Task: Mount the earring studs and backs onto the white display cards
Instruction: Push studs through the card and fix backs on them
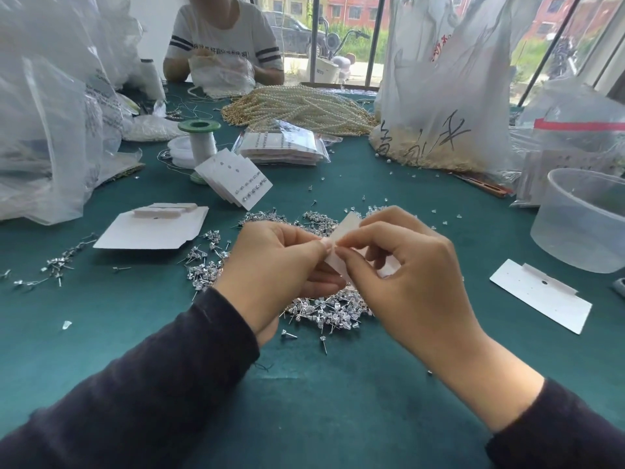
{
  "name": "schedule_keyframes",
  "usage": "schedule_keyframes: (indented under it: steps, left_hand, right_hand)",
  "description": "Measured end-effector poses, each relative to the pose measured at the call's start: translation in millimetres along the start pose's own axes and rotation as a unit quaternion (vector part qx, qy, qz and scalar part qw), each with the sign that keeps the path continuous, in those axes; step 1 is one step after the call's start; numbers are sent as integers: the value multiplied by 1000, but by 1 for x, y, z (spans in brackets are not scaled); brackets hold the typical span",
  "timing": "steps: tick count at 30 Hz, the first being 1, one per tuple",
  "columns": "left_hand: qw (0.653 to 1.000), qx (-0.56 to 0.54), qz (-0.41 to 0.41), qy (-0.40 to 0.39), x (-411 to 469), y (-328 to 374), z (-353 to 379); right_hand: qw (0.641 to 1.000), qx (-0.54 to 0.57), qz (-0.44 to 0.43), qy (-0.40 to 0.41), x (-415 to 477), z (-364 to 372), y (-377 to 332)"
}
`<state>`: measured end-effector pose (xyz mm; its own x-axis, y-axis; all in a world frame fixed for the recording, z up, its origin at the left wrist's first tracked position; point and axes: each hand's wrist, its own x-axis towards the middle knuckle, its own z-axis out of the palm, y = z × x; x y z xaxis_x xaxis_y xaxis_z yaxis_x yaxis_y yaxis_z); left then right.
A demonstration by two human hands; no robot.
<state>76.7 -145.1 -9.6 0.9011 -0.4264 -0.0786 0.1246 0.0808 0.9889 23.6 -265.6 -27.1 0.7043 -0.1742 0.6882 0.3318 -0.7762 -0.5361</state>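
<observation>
I hold a white display card (pixel 348 225) above a heap of silver earring studs and clear backs (pixel 324 309) on the green table. My left hand (pixel 280 265) and my right hand (pixel 399 262) both pinch the card at its middle, fingertips meeting. Whether a stud sits between the fingers is hidden. A fanned stack of mounted cards (pixel 233 179) lies beyond the heap. One blank card (pixel 541 294) lies at the right, and another flat card (pixel 152 228) with small white blocks on it lies at the left.
A clear plastic tub (pixel 581 221) stands at the right edge. Pearl strands (pixel 301 108), bagged card packs (pixel 284 147), a green-capped spool (pixel 201 138) and large plastic bags (pixel 446 89) crowd the far side. Another person (pixel 223 38) sits opposite. Loose studs (pixel 57 264) scatter at left.
</observation>
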Motion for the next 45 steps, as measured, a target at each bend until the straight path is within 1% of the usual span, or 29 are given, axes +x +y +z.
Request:
schedule_keyframes:
  steps: [5,9,14,22,26,30,41,43,45]
  left_hand:
    - [1000,-17,-14,8,0,-2,0]
    - [1000,-18,-16,6,1,-4,-1]
    - [1000,-28,-4,4,-1,-4,0]
    - [999,-43,4,-28,-3,0,-3]
    - [999,-28,5,-36,-2,0,-2]
    - [999,-32,0,-25,0,0,0]
    - [999,27,11,11,1,-5,-1]
    - [999,31,10,4,0,-4,-1]
    - [999,23,8,-22,1,1,-3]
  right_hand:
    - [1000,12,0,13,-1,4,0]
    - [1000,3,3,6,-3,6,1]
    - [1000,5,6,3,-3,8,1]
    - [1000,23,3,3,-2,6,0]
    - [999,26,21,2,-2,4,0]
    - [999,21,38,13,-2,1,0]
    - [1000,-8,21,1,-5,8,-3]
    - [1000,-17,16,1,-6,9,-3]
    - [1000,-23,10,15,-5,7,-2]
